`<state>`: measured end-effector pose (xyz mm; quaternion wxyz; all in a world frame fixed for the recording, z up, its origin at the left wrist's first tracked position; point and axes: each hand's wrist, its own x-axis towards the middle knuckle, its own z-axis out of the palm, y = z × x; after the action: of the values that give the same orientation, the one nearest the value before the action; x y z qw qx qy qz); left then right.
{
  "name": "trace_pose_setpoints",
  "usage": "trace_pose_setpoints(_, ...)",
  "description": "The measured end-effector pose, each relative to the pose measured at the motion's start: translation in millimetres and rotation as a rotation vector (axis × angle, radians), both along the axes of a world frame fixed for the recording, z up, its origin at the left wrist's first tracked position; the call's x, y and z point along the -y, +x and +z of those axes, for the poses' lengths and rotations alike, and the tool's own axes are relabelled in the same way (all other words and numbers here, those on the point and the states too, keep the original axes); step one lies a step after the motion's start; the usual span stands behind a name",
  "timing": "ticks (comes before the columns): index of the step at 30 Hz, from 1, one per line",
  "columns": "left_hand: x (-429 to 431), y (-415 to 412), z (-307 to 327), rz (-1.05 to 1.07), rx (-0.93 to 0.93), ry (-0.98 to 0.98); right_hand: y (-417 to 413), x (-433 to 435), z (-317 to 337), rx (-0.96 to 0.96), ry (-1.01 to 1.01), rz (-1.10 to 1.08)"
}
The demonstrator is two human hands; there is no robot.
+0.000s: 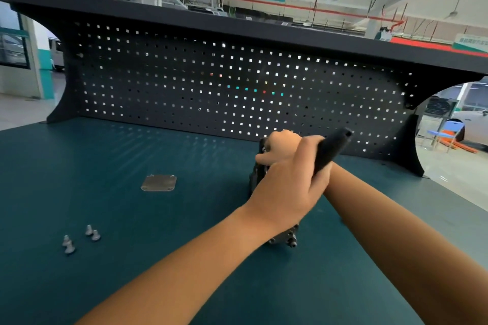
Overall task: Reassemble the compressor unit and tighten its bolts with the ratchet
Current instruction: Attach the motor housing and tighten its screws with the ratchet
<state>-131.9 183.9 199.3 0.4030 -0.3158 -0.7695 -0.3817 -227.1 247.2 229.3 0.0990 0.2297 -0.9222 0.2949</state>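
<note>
- Compressor point(286, 239) sits on the green bench point(132, 285), mostly hidden under crossed forearms.
- Four bolts point(79, 239) lie loose at left, well apart from it.
- Left hand point(287, 190) grips the black ratchet point(331, 149) handle.
- Right hand point(280, 144) rests closed on the compressor's far end.
- Plate point(159, 183) lies flat beyond the bolts.

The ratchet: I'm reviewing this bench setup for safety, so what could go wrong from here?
1. Both hands crowd the compressor unit: the left hand grips the ratchet handle while the right hand sits on top, so a slip could pinch fingers.
2. Four loose bolts stand unboxed on the green mat; a knock could scatter them.
3. The cover plate lies apart, so it could be forgotten.
</note>
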Motion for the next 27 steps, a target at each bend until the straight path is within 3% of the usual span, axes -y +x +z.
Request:
trace_pose_setpoints(1,0.7,0.2,-1.0,0.021,0.003,0.077,0.5,1.2,3.8,0.01,-0.111,0.027)
trace_pose_setpoints(2,3.2,2.2,-1.4,0.034,0.028,0.166,0.5,1.8,3.1,0.005,-0.088,-0.008)
trace_pose_setpoints(6,29.4,13.9,-10.8,0.006,0.266,0.51,-6.8,6.0,11.7,-0.074,0.424,-0.117)
trace_pose_setpoints(8,46.7,21.4,-16.7,-0.051,0.509,0.741,-11.8,10.7,10.5,-0.124,0.491,-0.106)
trace_pose_setpoints(12,61.5,34.8,-37.4,-0.385,1.005,1.266,-13.6,12.6,11.1,-0.194,0.607,-0.054)
trace_pose_setpoints(14,60.3,39.5,-44.1,-0.508,1.109,1.443,-14.4,12.8,11.1,-0.204,0.607,-0.062)
trace_pose_setpoints(16,56.4,40.5,-46.6,-0.57,1.135,1.473,-15.0,11.4,11.8,-0.196,0.612,-0.054)
trace_pose_setpoints(18,52.6,37.6,-44.8,-0.539,1.06,1.38,-15.3,10.3,12.1,-0.188,0.624,-0.061)
trace_pose_setpoints(21,52.8,30.8,-28.9,-0.277,0.798,0.998,-13.3,9.8,9.7,-0.2,0.624,-0.101)
trace_pose_setpoints(27,42.8,21.6,10.2,0.176,0.366,-0.203,-13.5,14.1,9.8,-0.188,0.624,-0.115)
